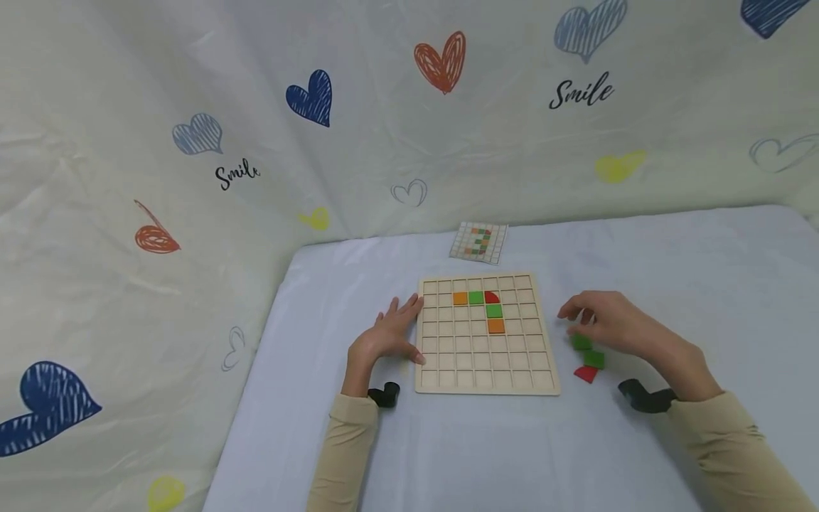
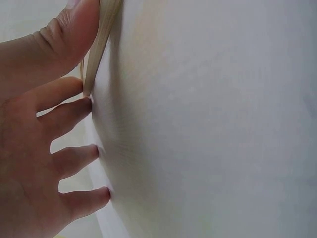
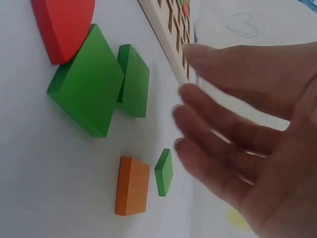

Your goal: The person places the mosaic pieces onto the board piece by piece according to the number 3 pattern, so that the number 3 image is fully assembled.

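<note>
Your left hand (image 1: 387, 336) has fingers spread, some touching the edge of the grid board (image 1: 473, 361). Your right hand (image 1: 611, 321) hovers, fingers loosely bent, thumb apart; green tiles (image 1: 593, 359) near them.

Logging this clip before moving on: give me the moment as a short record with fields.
Grid board: on white cloth
On the board: two orange squares, two green squares, one red piece
Loose, right of board: three green pieces, one orange piece, one red piece
Left hand: fingers spread, touching the board's left edge
Right hand: near the loose pieces, holding nothing visible
Pattern card: beyond the board
</note>
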`<state>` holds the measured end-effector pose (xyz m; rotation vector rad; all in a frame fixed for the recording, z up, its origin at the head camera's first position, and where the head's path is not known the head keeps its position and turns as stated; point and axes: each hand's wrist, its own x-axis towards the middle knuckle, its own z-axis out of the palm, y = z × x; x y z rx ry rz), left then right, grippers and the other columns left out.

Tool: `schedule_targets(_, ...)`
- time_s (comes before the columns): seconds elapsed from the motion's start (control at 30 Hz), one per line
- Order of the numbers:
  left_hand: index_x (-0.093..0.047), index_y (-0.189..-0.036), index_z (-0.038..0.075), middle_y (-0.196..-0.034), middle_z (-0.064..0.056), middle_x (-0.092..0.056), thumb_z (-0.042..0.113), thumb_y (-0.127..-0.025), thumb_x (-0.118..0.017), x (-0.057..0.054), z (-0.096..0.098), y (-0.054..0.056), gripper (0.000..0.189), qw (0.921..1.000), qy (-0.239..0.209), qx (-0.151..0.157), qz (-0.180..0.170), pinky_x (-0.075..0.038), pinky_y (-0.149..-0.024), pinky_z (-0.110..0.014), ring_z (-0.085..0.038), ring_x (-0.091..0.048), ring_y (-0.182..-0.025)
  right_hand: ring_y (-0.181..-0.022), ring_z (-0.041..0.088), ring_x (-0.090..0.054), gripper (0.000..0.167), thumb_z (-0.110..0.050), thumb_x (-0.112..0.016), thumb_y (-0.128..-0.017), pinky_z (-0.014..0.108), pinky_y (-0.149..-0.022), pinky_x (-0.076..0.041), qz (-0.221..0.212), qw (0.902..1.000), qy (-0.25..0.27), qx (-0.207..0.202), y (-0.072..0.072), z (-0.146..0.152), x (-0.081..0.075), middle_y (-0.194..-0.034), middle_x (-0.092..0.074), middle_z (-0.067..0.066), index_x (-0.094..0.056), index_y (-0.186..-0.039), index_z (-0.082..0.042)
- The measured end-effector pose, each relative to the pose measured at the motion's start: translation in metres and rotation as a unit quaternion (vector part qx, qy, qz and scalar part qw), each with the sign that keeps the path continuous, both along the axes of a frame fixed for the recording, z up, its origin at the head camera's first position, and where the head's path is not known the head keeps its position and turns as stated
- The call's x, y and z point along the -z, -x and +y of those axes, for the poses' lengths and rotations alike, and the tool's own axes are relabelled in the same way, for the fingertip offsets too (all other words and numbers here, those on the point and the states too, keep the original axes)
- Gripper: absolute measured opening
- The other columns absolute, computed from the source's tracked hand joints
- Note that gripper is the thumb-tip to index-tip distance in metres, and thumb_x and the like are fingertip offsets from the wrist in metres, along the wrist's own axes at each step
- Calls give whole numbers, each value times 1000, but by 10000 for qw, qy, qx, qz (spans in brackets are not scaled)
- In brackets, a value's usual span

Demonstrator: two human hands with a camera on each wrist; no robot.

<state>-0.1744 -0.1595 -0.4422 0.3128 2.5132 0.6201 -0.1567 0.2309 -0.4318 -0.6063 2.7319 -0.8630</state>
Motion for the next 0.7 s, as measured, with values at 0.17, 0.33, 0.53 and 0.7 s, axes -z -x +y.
schedule_targets(0.17,-18,-166,16,-174,1,-7,21,-75,-93,0,0,0,118,10000,-23,-13,-17,-1,-129,-58,-31,6,-161,-83,20,-61,22,-10,-79,-84,31,-68,-51,-663,9972,-294,179,1,4,3,-93,-70,3,-74,-104,-2)
schedule_targets(0.33,-19,-166,16,-174,1,-8,21,-75,-93,1,-1,-1,117,10000,-13,-41,13,-2,-129,-58,-31,6,-161,-84,21,-60,19,-11,-82,-81,34,-71,-52,-840,9952,-481,129,2,4,9,-91,-67,3,-74,-98,-6)
schedule_targets(0.53,-19,-166,17,-174,1,-8,21,-75,-93,1,-3,-2,118,10000,-61,-7,61,-2,-129,-58,-31,6,-161,-81,19,-56,16,-11,-84,-80,32,-69,-50,-671,9964,-516,16,1,3,11,-86,-63,1,-71,-89,-9)
schedule_targets(0.7,-19,-166,16,-174,1,-8,21,-75,-93,1,-2,-1,118,9999,-72,29,86,-2,-129,-58,-31,6,-161,-81,20,-58,16,-10,-83,-81,31,-67,-51,-699,9967,-414,67,1,3,11,-86,-64,1,-69,-88,-9)
